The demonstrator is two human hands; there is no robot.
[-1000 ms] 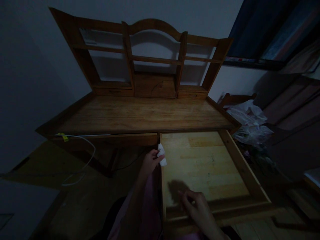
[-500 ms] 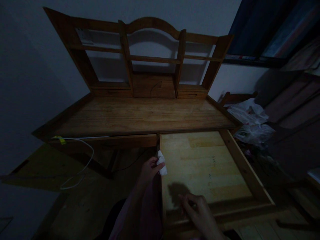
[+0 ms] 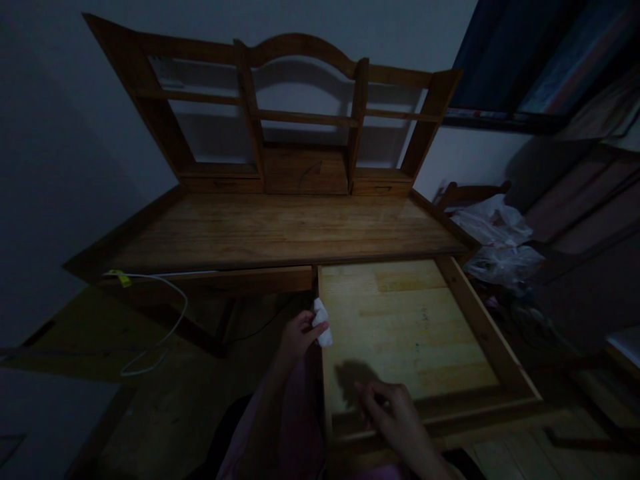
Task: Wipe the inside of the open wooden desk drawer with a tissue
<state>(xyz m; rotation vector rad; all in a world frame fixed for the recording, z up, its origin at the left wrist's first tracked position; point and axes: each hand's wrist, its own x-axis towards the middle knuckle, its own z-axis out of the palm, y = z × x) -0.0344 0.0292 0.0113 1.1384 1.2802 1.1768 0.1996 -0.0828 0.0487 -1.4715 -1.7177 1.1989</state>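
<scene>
A wooden desk (image 3: 285, 230) with a shelved hutch (image 3: 300, 120) stands against the wall. Its right drawer (image 3: 495, 347) is pulled out, showing a pale bare bottom. My left hand (image 3: 299, 335) is closed on a small white cloth (image 3: 323, 321) and presses it against the drawer's left side rail. My right hand (image 3: 395, 417) rests on the drawer's front edge, fingers curled over it.
A white cable (image 3: 165, 313) with a yellow tag hangs from the desk's front left. Crumpled plastic bags (image 3: 497, 243) lie on a chair right of the desk. Dark furniture fills the right side. The room is dim.
The left hand with the cloth has shifted slightly along the drawer's left rail. The right hand stays on the drawer front. The view has moved a little.
</scene>
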